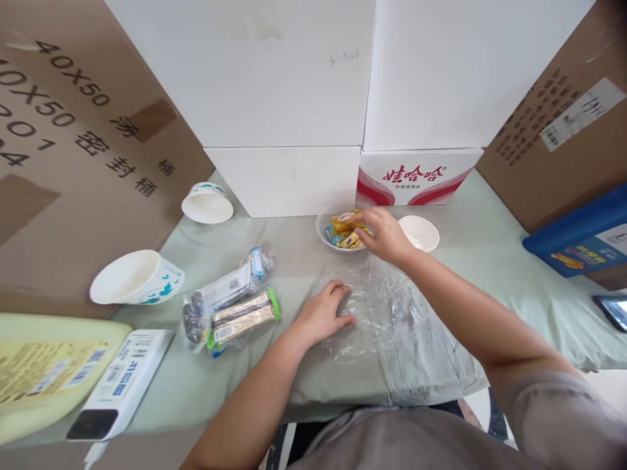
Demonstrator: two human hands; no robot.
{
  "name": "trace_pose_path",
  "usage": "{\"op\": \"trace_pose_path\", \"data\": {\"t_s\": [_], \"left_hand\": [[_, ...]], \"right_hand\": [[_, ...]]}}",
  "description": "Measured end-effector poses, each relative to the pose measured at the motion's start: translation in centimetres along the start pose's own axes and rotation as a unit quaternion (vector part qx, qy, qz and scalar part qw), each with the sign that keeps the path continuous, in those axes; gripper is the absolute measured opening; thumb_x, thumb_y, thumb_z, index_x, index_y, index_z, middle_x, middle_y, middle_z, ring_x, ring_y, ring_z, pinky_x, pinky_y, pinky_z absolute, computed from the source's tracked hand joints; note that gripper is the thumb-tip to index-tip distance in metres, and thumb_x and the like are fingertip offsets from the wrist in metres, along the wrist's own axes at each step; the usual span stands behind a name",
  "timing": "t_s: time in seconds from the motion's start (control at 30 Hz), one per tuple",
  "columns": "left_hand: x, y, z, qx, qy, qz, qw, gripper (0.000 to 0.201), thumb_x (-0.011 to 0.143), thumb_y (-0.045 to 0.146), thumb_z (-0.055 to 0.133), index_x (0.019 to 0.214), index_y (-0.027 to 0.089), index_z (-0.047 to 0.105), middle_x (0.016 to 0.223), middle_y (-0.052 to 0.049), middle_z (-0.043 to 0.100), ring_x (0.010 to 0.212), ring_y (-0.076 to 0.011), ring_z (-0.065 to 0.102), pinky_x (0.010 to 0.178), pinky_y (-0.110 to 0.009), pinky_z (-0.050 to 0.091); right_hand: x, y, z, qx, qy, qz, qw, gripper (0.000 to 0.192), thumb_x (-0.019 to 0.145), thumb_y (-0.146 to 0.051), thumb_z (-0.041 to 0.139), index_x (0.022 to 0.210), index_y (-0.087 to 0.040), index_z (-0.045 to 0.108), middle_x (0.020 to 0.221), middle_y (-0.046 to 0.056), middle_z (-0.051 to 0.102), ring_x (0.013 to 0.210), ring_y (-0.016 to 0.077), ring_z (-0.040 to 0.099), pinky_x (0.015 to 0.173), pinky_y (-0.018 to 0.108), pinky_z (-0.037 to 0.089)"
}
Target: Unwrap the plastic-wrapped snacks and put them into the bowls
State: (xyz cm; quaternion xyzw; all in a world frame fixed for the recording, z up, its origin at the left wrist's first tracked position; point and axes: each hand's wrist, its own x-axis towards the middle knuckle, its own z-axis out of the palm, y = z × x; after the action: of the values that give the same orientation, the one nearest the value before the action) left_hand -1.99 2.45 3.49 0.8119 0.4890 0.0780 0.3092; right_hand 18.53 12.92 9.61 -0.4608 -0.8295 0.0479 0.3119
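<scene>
A white carton with red waves and red characters (pixel 416 179) stands at the back of the bench (pixel 274 254), which carries a pale green cloth. To the left of this carton is a plain white box (pixel 289 179), and two bigger white boxes (pixel 353 65) are stacked above both. Far left of the carton, a paper cup (pixel 208 202) lies on its side, and a larger paper bowl with blue leaves (pixel 137 277) lies nearer the front. Big brown cartons (pixel 73 150) lean on both sides. To the right of the carton are a blue box (pixel 582 238) and a phone (pixel 612 310).
</scene>
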Motion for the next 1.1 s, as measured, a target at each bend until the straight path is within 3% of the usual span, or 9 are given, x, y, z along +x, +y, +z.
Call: {"op": "trace_pose_path", "data": {"t_s": [0.13,0.23,0.4,0.53,0.67,0.8,0.87,0.97,1.1], "left_hand": [[-0.1,0.1,0.3,0.02,0.02,-0.017,0.999,0.065,0.077,0.034,0.073,0.136,0.021,0.048,0.146,-0.013,0.043,0.115,-0.0294,0.061,0.098,-0.043,0.051],[-0.1,-0.2,0.6,0.045,0.066,-0.057,0.995,0.068,0.079,0.034,0.071,0.139,0.017,0.043,0.149,-0.016,0.04,0.125,-0.0316,0.054,0.102,-0.042,0.047],[0.0,-0.5,0.6,0.082,0.125,-0.115,0.982,0.061,0.081,0.037,0.068,0.134,0.016,0.047,0.15,-0.017,0.039,0.119,-0.0305,0.059,0.092,-0.037,0.051],[-0.2,-0.2,-0.3,0.041,0.188,-0.046,0.98,0.025,0.085,0.03,0.062,0.107,0.018,0.063,0.124,-0.011,0.059,0.091,-0.0208,0.066,0.079,-0.032,0.052],[-1.4,1.1,-1.3,-0.069,0.041,0.113,0.99,0.015,0.085,0.031,0.063,0.075,0.02,0.063,0.081,-0.001,0.062,0.077,-0.0147,0.06,0.071,-0.026,0.048],[-3.9,2.3,-0.7,0.017,-0.125,0.148,0.981,0.034,0.065,0.038,0.082,0.09,0.022,0.066,0.095,-0.003,0.063,0.097,-0.0231,0.057,0.083,-0.035,0.049],[-5.5,2.1,0.1,0.068,-0.118,0.134,0.982,0.042,0.061,0.033,0.085,0.097,0.022,0.065,0.109,-0.005,0.061,0.108,-0.0278,0.054,0.089,-0.041,0.048],[-7.7,1.0,0.8,0.086,-0.078,0.13,0.985,0.018,0.075,0.02,0.07,0.09,0.022,0.062,0.125,-0.006,0.058,0.123,-0.0296,0.048,0.1,-0.045,0.044],[-9.4,0.3,-0.2,0.001,-0.084,0.121,0.989,0.018,0.091,0.015,0.043,0.083,0.022,0.057,0.115,-0.004,0.065,0.119,-0.0222,0.055,0.098,-0.039,0.046]], "right_hand": [[-7.4,-1.8,1.7,0.026,-0.143,-0.09,0.985,0.029,0.094,-0.031,0.051,0.117,-0.019,0.064,0.113,0.01,0.068,0.107,0.0232,0.059,0.094,0.04,0.046],[-13.3,-1.6,2.2,-0.061,-0.221,-0.047,0.972,0.057,0.089,-0.049,0.059,0.137,-0.02,0.052,0.145,0.014,0.048,0.137,0.0337,0.037,0.11,0.056,0.03],[-19.2,0.3,-0.2,-0.137,-0.217,0.089,0.962,0.075,0.088,-0.061,0.053,0.146,-0.016,0.041,0.155,0.018,0.032,0.146,0.038,0.018,0.112,0.063,0.023],[-21.6,0.3,-3.6,-0.048,-0.183,0.052,0.981,0.07,0.091,-0.063,0.046,0.139,-0.013,0.048,0.151,0.019,0.039,0.145,0.0317,0.024,0.114,0.055,0.029],[-23.6,-0.9,-5.3,0.023,-0.218,-0.024,0.975,0.084,0.077,-0.071,0.06,0.138,-0.015,0.049,0.147,0.018,0.044,0.143,0.0329,0.029,0.114,0.054,0.03],[-25.5,-1.9,-5.2,0.039,-0.225,-0.019,0.973,0.038,0.094,-0.042,0.055,0.123,-0.018,0.061,0.137,0.013,0.057,0.137,0.0284,0.042,0.11,0.051,0.039],[-26.1,-2.2,-5.3,0.062,-0.198,-0.009,0.978,0.023,0.097,-0.027,0.049,0.111,-0.02,0.065,0.125,0.01,0.065,0.13,0.0246,0.051,0.107,0.048,0.044],[-26.5,-2.4,-6.0,0.101,-0.153,0.009,0.983,0.021,0.096,-0.02,0.048,0.109,-0.022,0.065,0.108,0.008,0.071,0.118,0.0223,0.06,0.102,0.046,0.048],[-26.5,-2.5,-6.8,0.166,-0.104,0.073,0.978,0.018,0.097,-0.03,0.048,0.102,-0.022,0.064,0.093,0.008,0.071,0.1,0.0216,0.067,0.09,0.041,0.055]]}}
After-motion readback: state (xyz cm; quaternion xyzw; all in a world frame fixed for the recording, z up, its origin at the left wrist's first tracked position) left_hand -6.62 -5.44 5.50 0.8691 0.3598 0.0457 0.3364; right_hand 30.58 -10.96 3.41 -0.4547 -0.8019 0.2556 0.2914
